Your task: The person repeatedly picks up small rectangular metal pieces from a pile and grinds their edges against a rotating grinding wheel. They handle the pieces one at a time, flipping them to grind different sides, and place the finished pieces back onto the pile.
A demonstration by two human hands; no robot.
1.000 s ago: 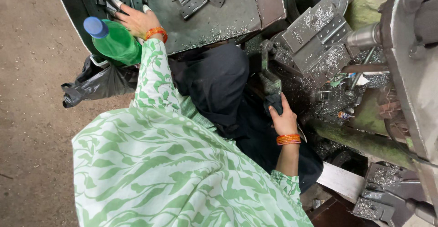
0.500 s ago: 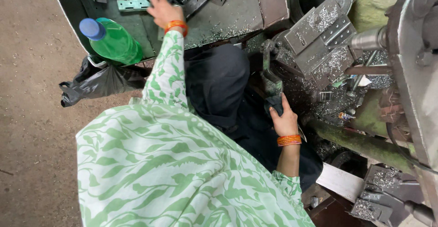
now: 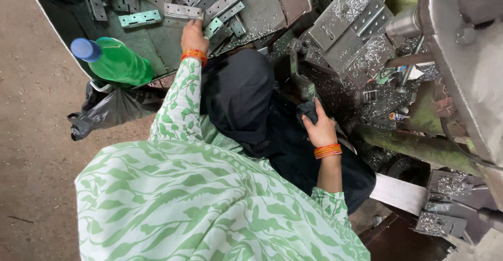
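Note:
My left hand (image 3: 193,36) reaches up into a dark metal tray (image 3: 157,46) and closes its fingers on the edge of a flat perforated metal plate (image 3: 182,11). Several similar plates (image 3: 222,4) lie heaped around it. My right hand (image 3: 319,129) grips the dark wrapped handle (image 3: 307,109) of an upright metal lever (image 3: 296,64) on the machine. Both wrists wear orange bangles. A green-and-white patterned sleeve covers my left arm.
A green plastic bottle (image 3: 119,62) with a blue cap lies at the tray's near left edge, above a black plastic bag (image 3: 112,109). Plates covered in metal shavings (image 3: 351,28) and a large grey machine body (image 3: 463,56) fill the right. Bare floor (image 3: 36,135) is left.
My left hand has moved from beside the green bottle further right and deeper into the tray, onto a plate. My right hand has stayed on the lever handle.

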